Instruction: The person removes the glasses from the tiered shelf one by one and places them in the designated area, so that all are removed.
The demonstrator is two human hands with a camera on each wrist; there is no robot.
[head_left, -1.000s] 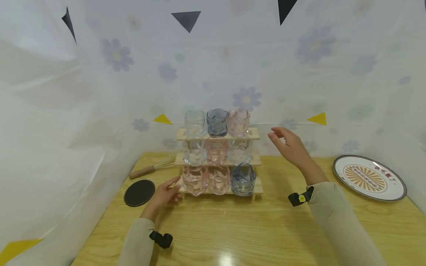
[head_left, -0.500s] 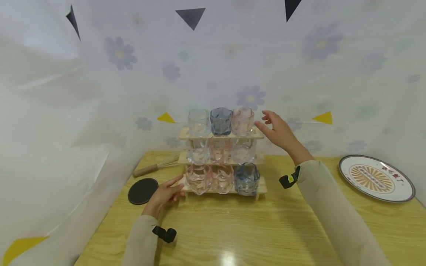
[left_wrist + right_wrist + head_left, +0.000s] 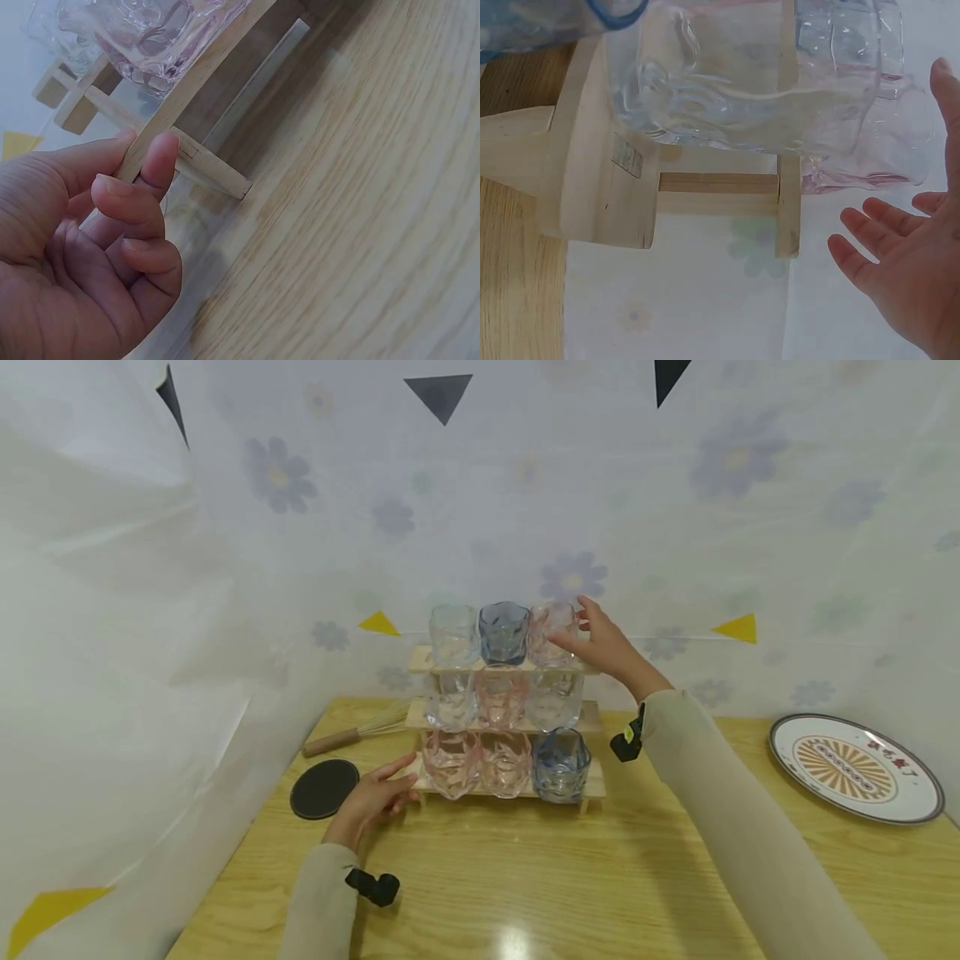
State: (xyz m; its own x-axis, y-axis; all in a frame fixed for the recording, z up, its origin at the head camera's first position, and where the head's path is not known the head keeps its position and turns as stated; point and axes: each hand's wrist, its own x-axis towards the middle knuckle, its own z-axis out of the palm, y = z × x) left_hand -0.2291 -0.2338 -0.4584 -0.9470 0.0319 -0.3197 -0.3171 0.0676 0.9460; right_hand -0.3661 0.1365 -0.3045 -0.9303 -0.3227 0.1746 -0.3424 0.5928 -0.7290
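Note:
A three-tier wooden rack (image 3: 596, 781) holds several faceted glasses. My left hand (image 3: 371, 797) pinches the left end of its bottom board; in the left wrist view the thumb and index finger meet on the board edge (image 3: 154, 139), the other fingers loosely curled. My right hand (image 3: 606, 647) is at the top tier, its thumb overlapping the pink glass (image 3: 553, 617) on the right. The right wrist view has its spread fingers beside that pink glass (image 3: 892, 165), showing a gap. A blue glass (image 3: 503, 631) and a clear glass (image 3: 453, 635) share that tier.
Below are a pink glass (image 3: 501, 697) between clear ones in the middle tier, and two pink glasses plus a blue glass (image 3: 561, 768) at the bottom. A whisk (image 3: 333, 742) and black round coaster (image 3: 324, 789) lie left. A patterned plate (image 3: 911, 793) lies right.
My right hand has moved left and up from beside the rack to the top-right pink glass. The left hand keeps its hold on the bottom board. The head view has shifted slightly.

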